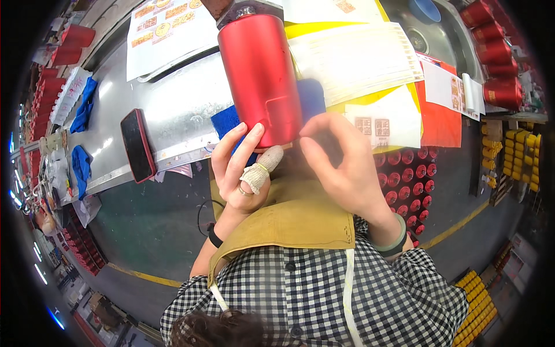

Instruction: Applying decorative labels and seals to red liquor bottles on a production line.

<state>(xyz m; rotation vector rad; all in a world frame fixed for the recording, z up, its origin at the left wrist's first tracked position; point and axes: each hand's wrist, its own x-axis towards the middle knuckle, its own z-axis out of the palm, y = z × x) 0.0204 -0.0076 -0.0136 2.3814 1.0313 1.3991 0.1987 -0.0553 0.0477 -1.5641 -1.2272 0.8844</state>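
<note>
From my end: smartphone [137, 146] sits near the worktable [179, 95] edge; a careless left elbow could knock it off. Left hand [231, 185]: two fingers extended and slightly apart, laid on the lower left of the red cylinder [257, 75], which hangs under a metal holder [245, 11] over blue cloth [312, 97]. Bare fingertips could smudge the glossy surface; uneven pressure could turn it. Right hand [347, 162]: thumb and index tips nearly meeting, just beside the cylinder's lower right; a sloppy swing could drag the printed sheet [387, 118].

Hard to see: which digit wears the grey finger cover [270, 157], how firm the left grip is, the holder's cut-off top, the cylinder's far side, anything thin between the right fingertips.
</note>
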